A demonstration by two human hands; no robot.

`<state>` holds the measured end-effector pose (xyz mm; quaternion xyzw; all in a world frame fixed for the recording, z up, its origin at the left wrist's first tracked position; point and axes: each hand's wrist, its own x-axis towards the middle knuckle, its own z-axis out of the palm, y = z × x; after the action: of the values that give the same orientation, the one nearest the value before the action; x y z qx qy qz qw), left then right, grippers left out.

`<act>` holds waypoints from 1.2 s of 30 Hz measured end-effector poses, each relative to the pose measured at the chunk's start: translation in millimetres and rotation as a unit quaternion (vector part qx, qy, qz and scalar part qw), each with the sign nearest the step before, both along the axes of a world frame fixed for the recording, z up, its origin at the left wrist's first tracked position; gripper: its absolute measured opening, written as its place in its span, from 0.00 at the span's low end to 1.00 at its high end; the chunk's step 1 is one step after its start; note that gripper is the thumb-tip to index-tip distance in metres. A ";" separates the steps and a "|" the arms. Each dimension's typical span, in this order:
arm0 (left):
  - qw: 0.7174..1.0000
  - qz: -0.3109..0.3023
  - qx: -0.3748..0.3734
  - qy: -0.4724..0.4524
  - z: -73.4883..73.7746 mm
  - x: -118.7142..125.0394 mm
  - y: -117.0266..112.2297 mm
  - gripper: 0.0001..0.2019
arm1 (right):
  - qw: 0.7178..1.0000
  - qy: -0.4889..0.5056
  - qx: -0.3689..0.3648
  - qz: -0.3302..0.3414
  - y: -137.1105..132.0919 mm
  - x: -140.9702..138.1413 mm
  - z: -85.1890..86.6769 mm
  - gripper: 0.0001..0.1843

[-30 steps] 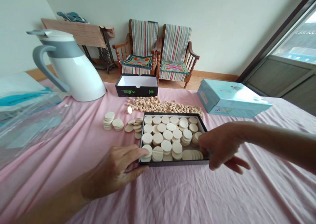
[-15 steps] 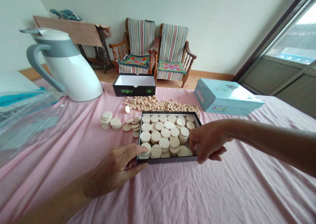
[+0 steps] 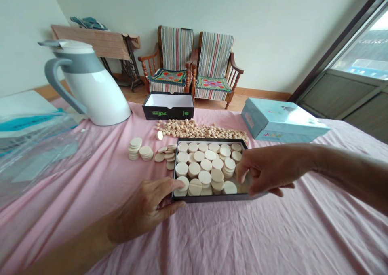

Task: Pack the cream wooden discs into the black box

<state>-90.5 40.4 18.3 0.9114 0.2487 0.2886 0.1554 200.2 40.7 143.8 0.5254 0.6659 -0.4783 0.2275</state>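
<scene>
A shallow black tray (image 3: 209,197) lies on the pink cloth, filled with several stacks of cream round discs (image 3: 206,165). My left hand (image 3: 148,208) grips the tray's near left corner, thumb and fingers pinched on its rim. My right hand (image 3: 266,168) reaches over the tray's right side, its fingers curled down onto the discs at the near right corner. What those fingers hold is hidden.
Loose disc stacks (image 3: 139,150) and a heap of small beige round pieces (image 3: 200,129) lie beyond the tray. Behind stand an empty black box (image 3: 168,107), a light blue box (image 3: 281,123), a white jug (image 3: 87,85) and clear plastic packaging (image 3: 33,145).
My right hand has moved from the tray's outer right edge to inside its near right corner, over the discs. The left hand stays on the tray's corner.
</scene>
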 end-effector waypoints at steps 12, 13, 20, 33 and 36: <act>1.000 -0.003 0.008 -0.005 -0.2 0.9 0.1 0.12 | 0.997 0.044 0.055 -0.032 -19.0 3.2 -13.0 0.22; 1.000 -0.005 0.010 -0.006 -0.5 0.9 0.2 0.12 | 0.994 0.055 0.085 -0.035 -18.2 1.3 -12.9 0.20; 1.000 -0.001 0.013 -0.009 -1.0 1.0 0.1 0.12 | 0.894 0.074 0.439 0.050 -17.4 -18.5 -34.2 0.16; 1.000 -0.003 0.008 -0.002 -1.8 -0.1 -0.7 0.11 | 0.888 0.038 0.435 0.143 -15.5 -26.5 -43.2 0.13; 1.000 -0.004 0.010 -0.002 -2.4 -0.5 -0.3 0.11 | 0.892 0.055 0.428 0.136 -15.9 -26.5 -40.5 0.17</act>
<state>-90.9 40.1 15.9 0.9132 0.2421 0.2925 0.1478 173.7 24.9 103.3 0.4492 0.8825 -0.1393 0.0066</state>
